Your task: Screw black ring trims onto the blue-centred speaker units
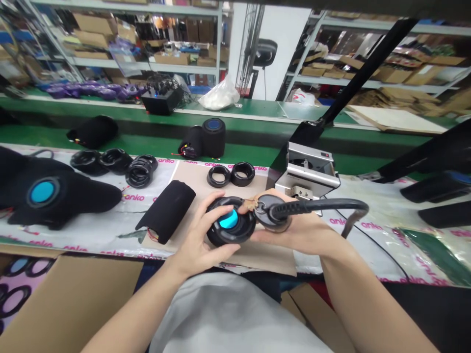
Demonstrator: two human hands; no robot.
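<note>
My left hand (202, 235) grips a round black speaker part (239, 234) with a shiny blue centre, fingers over its rim. In my right hand (294, 230) is a corded electric tool (271, 213), its end beside the right edge of the part; a thick black cable runs from it to the right. The tool's tip is hidden. Two black rings (218, 176) stand just beyond the part on a brown cardboard sheet (272, 255). Left of my left hand lies a black fabric-covered cylinder (169, 211) with small wires at its near end.
A silver machine (312, 169) stands behind my right hand. Several black rings (140, 170) and black cloth-covered speakers (66, 191) are at left. More cylinders (214, 137) stand on the green conveyor (147, 142). A cardboard box (77, 299) is at lower left.
</note>
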